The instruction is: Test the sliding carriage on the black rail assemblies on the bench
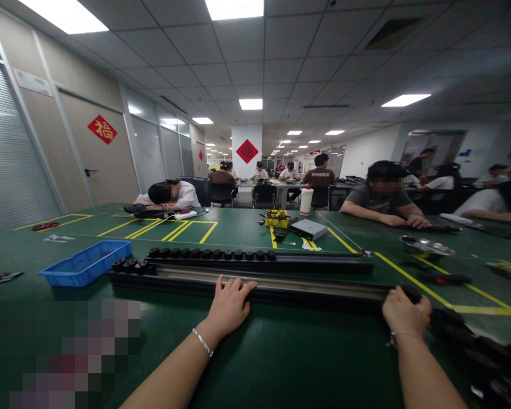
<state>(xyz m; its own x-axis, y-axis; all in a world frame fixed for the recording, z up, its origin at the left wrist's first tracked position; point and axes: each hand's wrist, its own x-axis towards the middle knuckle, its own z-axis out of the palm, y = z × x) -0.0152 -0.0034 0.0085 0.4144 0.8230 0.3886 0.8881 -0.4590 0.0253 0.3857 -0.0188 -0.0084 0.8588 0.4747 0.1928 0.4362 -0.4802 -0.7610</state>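
A long black rail (315, 289) with a shiny inner channel lies across the green table in front of me. My left hand (230, 304) rests on its near edge around the middle, fingers apart. At the rail's right end my right hand (406, 312) is closed around a black roller-like part (412, 293). Several black parts (130, 266) sit in the rail's left end. Just behind lies a second black rail (323, 262), with a row of black parts (213, 254) along its left portion. More dark parts (481, 346) are piled at the right, partly blurred.
An empty-looking blue tray (87, 264) stands left of the rails. Farther back are a yellow box (276, 217), a grey box (308, 229), a white bottle (306, 201) and a metal bowl (427, 246). People sit at the table's far side.
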